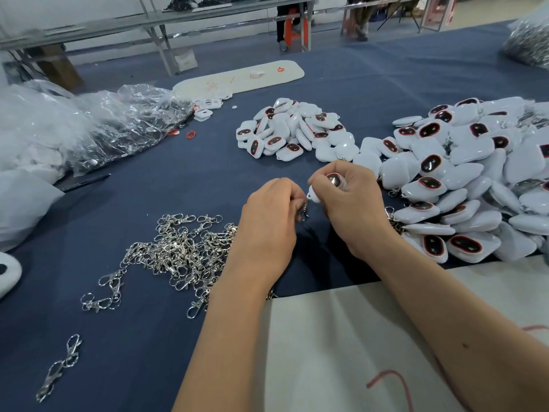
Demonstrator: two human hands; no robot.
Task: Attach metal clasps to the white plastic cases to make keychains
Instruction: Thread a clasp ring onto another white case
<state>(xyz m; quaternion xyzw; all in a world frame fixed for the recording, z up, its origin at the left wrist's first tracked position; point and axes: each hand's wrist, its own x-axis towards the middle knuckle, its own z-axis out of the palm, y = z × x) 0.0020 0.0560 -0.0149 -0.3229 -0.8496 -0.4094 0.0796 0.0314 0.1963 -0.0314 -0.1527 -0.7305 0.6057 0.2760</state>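
- Blue table cloth (184, 173) carries a big heap of white cases (463, 179) at right (some with clasps on).
- Loose clasps (178, 254) lie left.
- Right hand (350, 200) grips one white case (332, 185); left hand (270, 215) pinches a clasp (304, 211) at its loop.

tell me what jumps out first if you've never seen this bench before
The eye lands on the two hands at the centre: the right hand grips a white case while the left hand pinches a metal clasp at its loop. To the right sprawls a big heap of white cases, with a smaller pile behind the hands. A glinting tangle of loose clasps lies on the blue cloth at left.
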